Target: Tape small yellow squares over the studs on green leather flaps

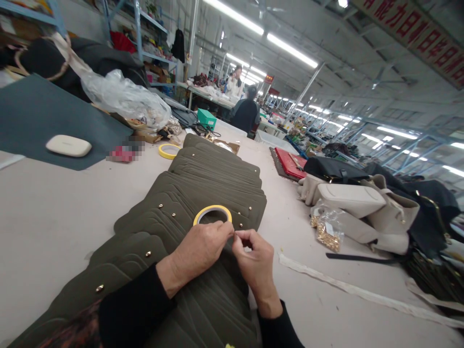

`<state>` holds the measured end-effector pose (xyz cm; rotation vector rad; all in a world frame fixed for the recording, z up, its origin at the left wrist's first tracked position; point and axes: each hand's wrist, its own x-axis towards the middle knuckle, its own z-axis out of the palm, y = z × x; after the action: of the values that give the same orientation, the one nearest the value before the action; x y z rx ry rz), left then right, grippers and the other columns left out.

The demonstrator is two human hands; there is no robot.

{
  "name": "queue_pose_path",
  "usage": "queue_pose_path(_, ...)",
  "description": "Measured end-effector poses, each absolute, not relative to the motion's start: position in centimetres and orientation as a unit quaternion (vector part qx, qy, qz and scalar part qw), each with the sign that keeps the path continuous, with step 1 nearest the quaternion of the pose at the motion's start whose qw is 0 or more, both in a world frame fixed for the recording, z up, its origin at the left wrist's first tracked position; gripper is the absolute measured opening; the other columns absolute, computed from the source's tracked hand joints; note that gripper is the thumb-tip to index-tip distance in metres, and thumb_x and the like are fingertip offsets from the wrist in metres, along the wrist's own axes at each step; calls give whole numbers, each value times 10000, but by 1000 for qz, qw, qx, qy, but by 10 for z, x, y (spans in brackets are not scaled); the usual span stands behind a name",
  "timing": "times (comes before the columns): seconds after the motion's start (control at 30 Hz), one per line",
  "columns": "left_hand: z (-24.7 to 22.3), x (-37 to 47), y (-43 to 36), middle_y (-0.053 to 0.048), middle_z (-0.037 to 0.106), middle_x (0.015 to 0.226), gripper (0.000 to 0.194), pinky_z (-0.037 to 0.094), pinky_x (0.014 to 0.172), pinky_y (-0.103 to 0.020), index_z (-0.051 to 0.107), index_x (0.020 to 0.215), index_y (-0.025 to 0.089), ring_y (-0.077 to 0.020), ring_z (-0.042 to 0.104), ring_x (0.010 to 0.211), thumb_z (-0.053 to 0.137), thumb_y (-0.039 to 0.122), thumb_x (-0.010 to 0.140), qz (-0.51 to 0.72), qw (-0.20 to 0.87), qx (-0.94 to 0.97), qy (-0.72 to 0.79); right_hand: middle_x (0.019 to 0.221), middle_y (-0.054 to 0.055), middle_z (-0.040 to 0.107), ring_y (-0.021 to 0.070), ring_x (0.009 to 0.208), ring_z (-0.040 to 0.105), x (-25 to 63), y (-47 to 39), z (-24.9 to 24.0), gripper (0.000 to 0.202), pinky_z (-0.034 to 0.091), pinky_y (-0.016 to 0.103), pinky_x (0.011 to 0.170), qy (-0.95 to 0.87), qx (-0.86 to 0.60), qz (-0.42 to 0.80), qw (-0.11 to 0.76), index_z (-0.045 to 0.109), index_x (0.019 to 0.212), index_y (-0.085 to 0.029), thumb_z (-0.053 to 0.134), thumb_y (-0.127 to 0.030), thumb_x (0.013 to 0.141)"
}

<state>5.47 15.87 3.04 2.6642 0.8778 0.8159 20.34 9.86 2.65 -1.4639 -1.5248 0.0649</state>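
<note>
My left hand [203, 249] grips a roll of yellow tape [213, 210], its ring standing up beyond my fingers. Close beside it, my right hand [254, 256] is pinched at thumb and forefinger, and the fingertips of both hands nearly meet at the roll's near edge. Whatever the right fingers pinch is too small to make out. Under both hands lies a long overlapping row of dark olive panels [141, 220] with rounded corners and small gold studs. A second yellow tape roll [168, 151] rests flat on the table by the row's far left side.
At right are beige and black bags [351, 195], a plastic bag of gold hardware [328, 232] and a pale strip [337, 282]. A white case [68, 145] sits on a dark sheet [32, 116] at left. Farther off, a person [246, 111] sits with their back turned.
</note>
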Motion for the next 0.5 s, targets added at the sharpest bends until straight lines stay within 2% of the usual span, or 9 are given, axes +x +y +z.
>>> queue_pose_path(0.13,33,58,153,-17,600,761,179,473,620,-262,528,871,174,-163,616,703,364,161,943,331,73,894,295,563,-19,624,118,485,564,199,104,29,133,476,228,489,-486,-632,237,555,655,710,-166,618,-279,769)
queue_pose_path(0.27,34,62,147,-11,600,763,186,485,653,-283,515,856,179,-166,607,710,361,181,960,333,68,894,291,537,-16,603,122,472,565,221,117,16,222,511,246,461,-358,-634,337,597,649,666,-143,719,-353,674)
queue_pose_path(0.37,35,65,148,-20,621,804,139,493,663,-311,534,902,182,-197,612,761,405,178,953,239,63,909,337,616,11,648,139,545,608,237,120,6,288,540,259,500,-362,-639,349,583,696,762,-132,746,-397,660)
queue_pose_path(0.5,37,67,152,-44,646,886,121,502,694,-334,555,926,181,-225,606,834,448,127,921,124,61,925,355,668,26,674,147,570,619,240,120,1,295,535,265,541,-453,-655,284,535,705,818,-143,656,-428,759)
